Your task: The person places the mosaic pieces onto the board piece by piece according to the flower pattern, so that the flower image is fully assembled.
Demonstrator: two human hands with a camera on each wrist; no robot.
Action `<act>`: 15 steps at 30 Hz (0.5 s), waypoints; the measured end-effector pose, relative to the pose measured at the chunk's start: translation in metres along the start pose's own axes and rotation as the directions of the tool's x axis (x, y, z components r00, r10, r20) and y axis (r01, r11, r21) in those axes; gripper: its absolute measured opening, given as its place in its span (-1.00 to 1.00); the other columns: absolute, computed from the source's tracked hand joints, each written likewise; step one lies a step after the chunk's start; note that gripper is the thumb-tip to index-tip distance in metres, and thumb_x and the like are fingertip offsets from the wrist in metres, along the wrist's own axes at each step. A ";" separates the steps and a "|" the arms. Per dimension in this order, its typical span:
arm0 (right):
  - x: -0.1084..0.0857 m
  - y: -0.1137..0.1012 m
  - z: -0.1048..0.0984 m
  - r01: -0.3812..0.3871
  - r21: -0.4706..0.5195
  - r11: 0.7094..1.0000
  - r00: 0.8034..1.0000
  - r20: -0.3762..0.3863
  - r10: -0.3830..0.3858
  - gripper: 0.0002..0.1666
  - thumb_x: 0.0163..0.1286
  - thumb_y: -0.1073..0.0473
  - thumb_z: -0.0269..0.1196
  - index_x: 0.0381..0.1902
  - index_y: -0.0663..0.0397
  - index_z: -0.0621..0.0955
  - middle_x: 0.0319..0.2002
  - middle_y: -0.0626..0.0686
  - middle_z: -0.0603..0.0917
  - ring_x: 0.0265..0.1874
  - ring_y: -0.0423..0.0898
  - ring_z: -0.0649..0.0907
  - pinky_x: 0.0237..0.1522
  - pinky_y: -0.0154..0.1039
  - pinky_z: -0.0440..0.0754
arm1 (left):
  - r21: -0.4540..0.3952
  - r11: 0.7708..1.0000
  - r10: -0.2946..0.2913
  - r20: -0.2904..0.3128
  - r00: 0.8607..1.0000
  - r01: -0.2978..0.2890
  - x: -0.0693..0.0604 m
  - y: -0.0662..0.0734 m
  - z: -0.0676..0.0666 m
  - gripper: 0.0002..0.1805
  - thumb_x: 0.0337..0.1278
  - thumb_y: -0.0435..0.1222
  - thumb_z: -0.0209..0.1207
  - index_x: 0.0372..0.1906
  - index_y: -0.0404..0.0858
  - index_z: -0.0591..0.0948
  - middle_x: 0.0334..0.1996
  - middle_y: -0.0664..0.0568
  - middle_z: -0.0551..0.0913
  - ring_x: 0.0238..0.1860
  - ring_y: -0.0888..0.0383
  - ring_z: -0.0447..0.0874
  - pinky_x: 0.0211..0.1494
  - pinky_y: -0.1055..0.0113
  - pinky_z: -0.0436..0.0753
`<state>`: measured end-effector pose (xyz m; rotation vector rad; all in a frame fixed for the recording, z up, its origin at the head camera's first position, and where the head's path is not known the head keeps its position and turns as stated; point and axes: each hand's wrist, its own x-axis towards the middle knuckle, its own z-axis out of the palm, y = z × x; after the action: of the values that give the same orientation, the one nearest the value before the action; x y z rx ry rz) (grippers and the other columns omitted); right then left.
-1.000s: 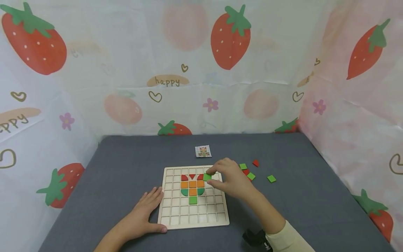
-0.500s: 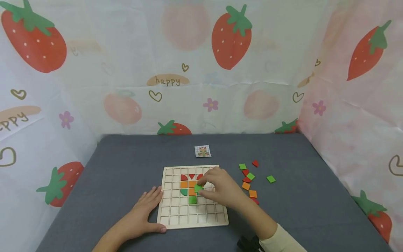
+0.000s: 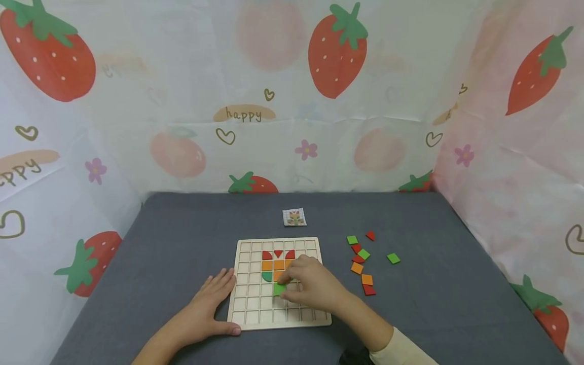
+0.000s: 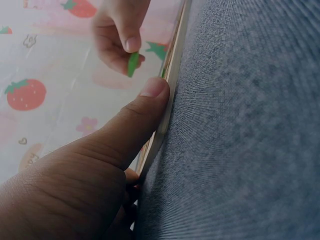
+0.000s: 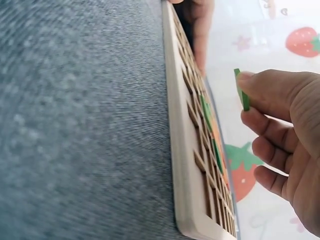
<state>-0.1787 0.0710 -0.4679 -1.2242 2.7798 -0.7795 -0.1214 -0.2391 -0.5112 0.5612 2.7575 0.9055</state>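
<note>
My right hand (image 3: 315, 286) pinches a green square tile (image 5: 242, 92) between thumb and fingertips, above the wooden grid board (image 3: 253, 304). The right wrist view shows that tile apart from the board, with the other fingers loosely bent. Across the board's left side rests my left hand (image 3: 205, 306), fingers extended along the edge and thumb (image 4: 155, 89) at the near corner. Set in the grid are red tiles (image 3: 267, 255) in the upper row, orange square tiles (image 3: 266, 265) beneath, and a dark green rounded tile (image 3: 266, 276). The right hand hides part of this pattern.
Right of the board lie several loose tiles: green squares (image 3: 393, 258), orange squares (image 3: 367, 279) and red pieces (image 3: 370, 235). A small pattern card (image 3: 294, 217) lies behind the board on the grey cloth (image 3: 196, 223). Strawberry-printed curtains (image 3: 196, 61) enclose the table.
My right hand has carried the green tile from the board's upper right toward its lower middle, uncovering loose tiles at the right. The left hand stays at the board's edge.
</note>
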 end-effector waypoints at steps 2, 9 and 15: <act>0.000 0.000 0.002 -0.009 -0.002 1.000 1.000 0.013 0.009 -0.77 0.27 -0.07 0.48 -0.12 -0.25 0.79 -0.18 -0.33 0.71 -0.09 -0.29 0.56 0.14 -0.18 0.55 | -0.004 1.000 0.000 0.003 1.000 0.000 0.000 0.000 -0.001 0.41 -0.27 0.41 0.42 0.62 -0.31 0.14 0.65 -0.10 0.03 0.67 -0.11 -0.19 0.68 0.11 -0.30; 0.000 0.000 0.007 -0.003 -0.037 0.999 0.998 0.063 0.005 -0.77 0.24 -0.09 0.51 -0.16 -0.26 0.80 -0.22 -0.34 0.71 -0.13 -0.31 0.55 0.14 -0.21 0.55 | 0.007 1.000 -0.010 0.009 1.000 0.010 0.001 0.000 0.000 0.41 -0.28 0.41 0.42 0.62 -0.29 0.13 0.65 -0.08 0.03 0.67 -0.11 -0.19 0.66 -0.12 -0.18; 0.000 0.002 0.014 0.042 -0.077 0.996 0.996 0.083 -0.035 -0.77 0.23 -0.11 0.51 -0.19 -0.26 0.81 -0.25 -0.33 0.71 -0.17 -0.34 0.54 0.10 -0.23 0.54 | -0.001 1.000 -0.011 0.005 1.000 0.011 0.000 -0.002 0.001 0.41 -0.28 0.42 0.41 0.63 -0.28 0.12 0.65 -0.07 0.03 0.67 -0.09 -0.19 0.67 0.28 -0.36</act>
<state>-0.1769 0.0661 -0.4809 -1.2945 2.7538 -0.6127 -0.1217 -0.2396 -0.5133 0.5470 2.7526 0.9025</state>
